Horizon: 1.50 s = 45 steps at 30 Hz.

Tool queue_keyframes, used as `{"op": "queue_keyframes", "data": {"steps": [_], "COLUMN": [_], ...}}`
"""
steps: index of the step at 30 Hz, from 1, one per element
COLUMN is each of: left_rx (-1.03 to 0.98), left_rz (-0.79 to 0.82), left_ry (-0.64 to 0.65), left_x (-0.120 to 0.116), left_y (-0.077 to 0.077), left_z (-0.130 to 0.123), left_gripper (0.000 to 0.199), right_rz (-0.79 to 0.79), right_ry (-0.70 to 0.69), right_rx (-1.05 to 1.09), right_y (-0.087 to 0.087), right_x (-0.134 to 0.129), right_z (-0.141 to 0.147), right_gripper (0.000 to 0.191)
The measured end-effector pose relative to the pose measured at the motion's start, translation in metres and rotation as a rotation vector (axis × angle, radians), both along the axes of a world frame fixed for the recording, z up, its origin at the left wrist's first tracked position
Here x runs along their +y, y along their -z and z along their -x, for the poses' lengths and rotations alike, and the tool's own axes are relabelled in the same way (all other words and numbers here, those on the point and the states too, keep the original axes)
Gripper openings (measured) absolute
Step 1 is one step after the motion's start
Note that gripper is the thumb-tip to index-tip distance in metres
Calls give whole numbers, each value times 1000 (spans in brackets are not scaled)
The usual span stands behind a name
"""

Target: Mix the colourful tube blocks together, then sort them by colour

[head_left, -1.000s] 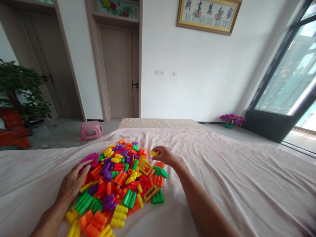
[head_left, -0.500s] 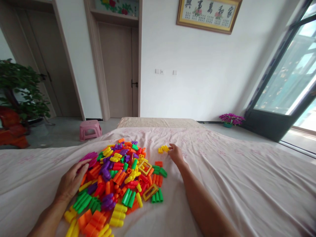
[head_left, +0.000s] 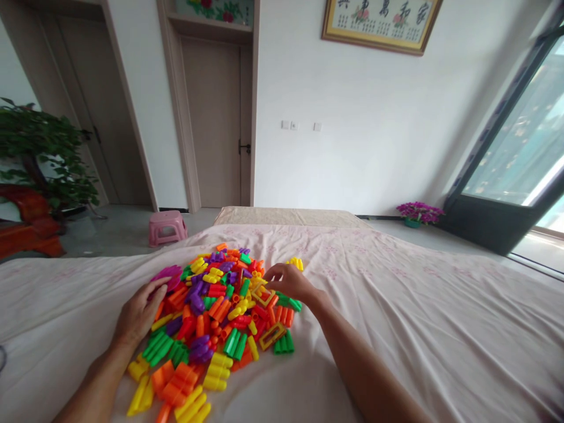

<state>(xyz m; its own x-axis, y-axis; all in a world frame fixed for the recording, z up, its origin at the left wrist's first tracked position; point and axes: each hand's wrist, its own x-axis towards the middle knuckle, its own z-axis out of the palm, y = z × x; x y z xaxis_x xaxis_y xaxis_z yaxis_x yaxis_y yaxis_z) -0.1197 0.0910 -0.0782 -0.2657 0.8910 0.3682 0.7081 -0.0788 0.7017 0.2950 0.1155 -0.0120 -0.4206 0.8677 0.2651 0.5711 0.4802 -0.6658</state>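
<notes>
A heap of plastic pieces in orange, yellow, green, purple and red (head_left: 215,305) lies on a pale flowered cloth (head_left: 396,329). At the heap's left edge, my left hand (head_left: 141,308) has its thumb and fingers around the near edge of a magenta piece (head_left: 170,275). My right hand (head_left: 288,279) hovers over the right side of the heap, fingers apart and curved, close to a yellow frame-shaped piece (head_left: 263,294); nothing shows between its fingers. Just behind this hand a yellow piece (head_left: 296,263) sits on the cloth, apart from the heap.
Beyond the cloth's far edge is a beige-covered surface (head_left: 286,217). A pink stool (head_left: 167,228) stands on the floor at the left, near a leafy plant (head_left: 48,153) and red wooden furniture (head_left: 33,220). Purple flowers (head_left: 420,211) stand at the back right.
My right hand has left the separate yellow piece and moved left to the heap. My left hand stays by the magenta piece. The view has shifted slightly.
</notes>
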Motion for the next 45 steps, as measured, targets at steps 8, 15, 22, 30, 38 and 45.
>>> {"op": "queue_keyframes", "data": {"steps": [8,15,22,30,38,45], "left_rx": [8,16,33,59,56,38], "left_rz": [-14,5,-8,-6,-24,-17], "left_ry": [-8,-10,-22,-22,-26,-22], "left_x": [-2,0,2,7,7,6], "left_y": [-1,0,3,8,10,8], "left_z": [-2,0,3,7,8,6], "left_gripper": [49,49,47,48,47,48], "right_rz": [-150,-109,-26,118,-41,-66], "right_ry": [-379,-145,361,623,786,635], "right_rx": [-67,88,85,-29,-120,-169], "right_y": [-9,3,15,41,55,62], "right_x": [-41,-24,23,46,50,47], "right_z": [46,42,-31,-97,-100,-92], "right_gripper": [20,14,8,25,44,46]}}
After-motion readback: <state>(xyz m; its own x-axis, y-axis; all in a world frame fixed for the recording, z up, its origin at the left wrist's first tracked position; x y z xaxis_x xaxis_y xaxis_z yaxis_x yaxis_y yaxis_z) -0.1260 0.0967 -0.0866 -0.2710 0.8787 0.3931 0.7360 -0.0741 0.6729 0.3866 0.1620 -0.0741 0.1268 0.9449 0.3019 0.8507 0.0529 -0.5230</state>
